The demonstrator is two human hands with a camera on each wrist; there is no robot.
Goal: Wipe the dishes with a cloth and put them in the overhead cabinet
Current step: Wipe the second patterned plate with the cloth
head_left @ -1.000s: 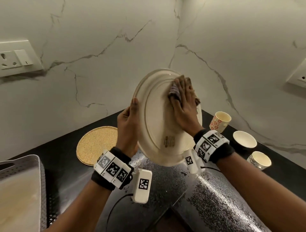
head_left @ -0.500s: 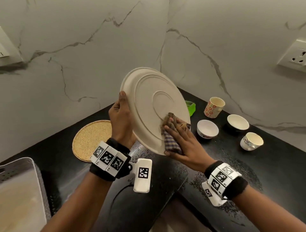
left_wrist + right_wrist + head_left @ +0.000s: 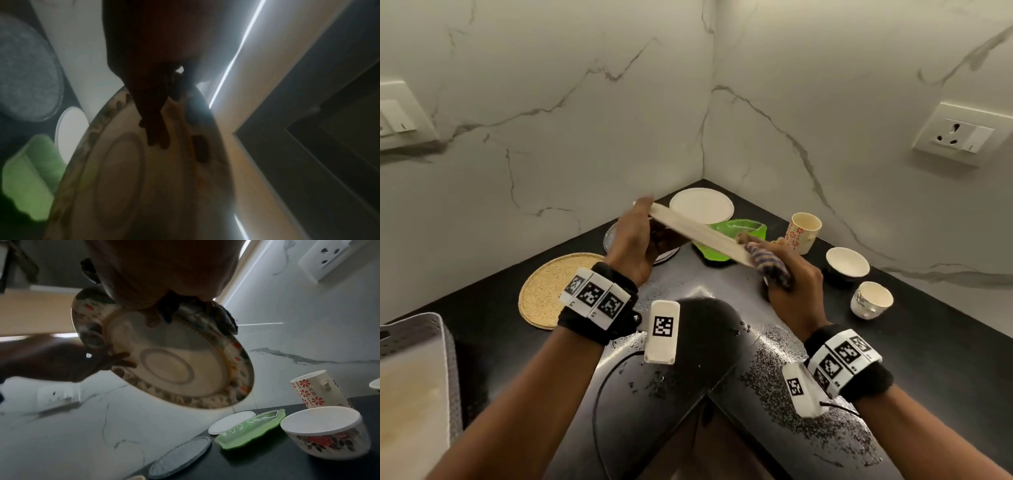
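Plate (image 3: 698, 234) held edge-on above the black counter's (image 3: 945, 346) back corner, so from my head view I see only its thin rim; the right wrist view shows its floral-bordered face (image 3: 170, 363). The left wrist picture is dim and blurred, the left fingers (image 3: 156, 129) a dark shape on the plate. My left hand (image 3: 633, 246) grips the far rim, wrist cocked upward. My right hand (image 3: 791, 281) pinches the checked cloth (image 3: 767, 262) over the near rim. Behind, a green tray (image 3: 736, 229), partly hidden, and a white lid (image 3: 702, 207) fill the corner; a cup (image 3: 803, 231) and two bowls (image 3: 847, 262) line the right wall. The counter's front edge lies open.
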